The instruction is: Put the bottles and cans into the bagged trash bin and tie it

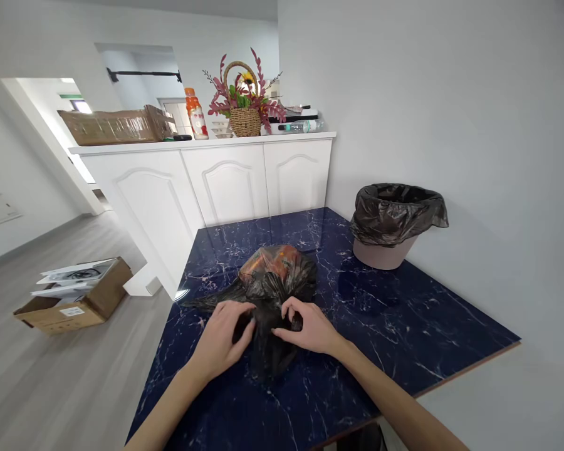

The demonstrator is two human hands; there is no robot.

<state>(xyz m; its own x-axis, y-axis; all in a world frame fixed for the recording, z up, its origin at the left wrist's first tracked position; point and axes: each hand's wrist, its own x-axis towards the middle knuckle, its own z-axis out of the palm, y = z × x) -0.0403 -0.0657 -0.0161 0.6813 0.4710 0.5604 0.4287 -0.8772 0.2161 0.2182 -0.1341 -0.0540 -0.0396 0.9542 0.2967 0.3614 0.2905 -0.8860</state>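
A thin black plastic bag [276,289] lies on a dark blue marbled table in front of me. Orange and red packaging [275,260] shows through its far side; what it contains I cannot make out. The gathered neck of the bag points toward me, between my hands. My left hand [228,332] is at the neck's left side, thumb and forefinger curled in on the plastic. On the right side, my right hand [308,326] pinches at the same neck with bent fingers. Part of the bag stretches out to the left in a twisted strip.
A bin [383,252] lined with a black bag stands at the table's [380,319] right, by the wall. Behind is a white cabinet [235,181] bearing a flower basket [245,122], bottles and a cardboard box. Another open carton [75,307] sits on the floor at left.
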